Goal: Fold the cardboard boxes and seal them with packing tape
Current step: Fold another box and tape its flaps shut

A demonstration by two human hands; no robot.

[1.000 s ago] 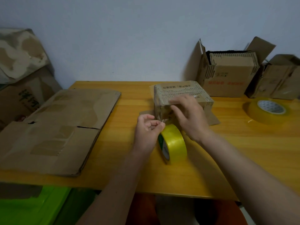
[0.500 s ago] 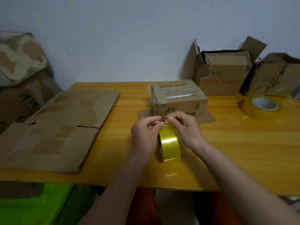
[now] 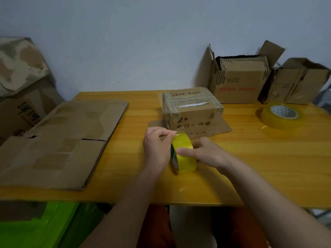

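Centre frame | left hand pinches tape end, right hand grasps tape roll | risk: film tears or re-sticks

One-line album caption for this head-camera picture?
Both hands grip an upright yellow tape roll before a small folded cardboard box.

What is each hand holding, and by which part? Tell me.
Both hold the yellow tape roll, upright on the table. The left hand pinches at its top edge; the right hand grips its outer band, thumb across the front.
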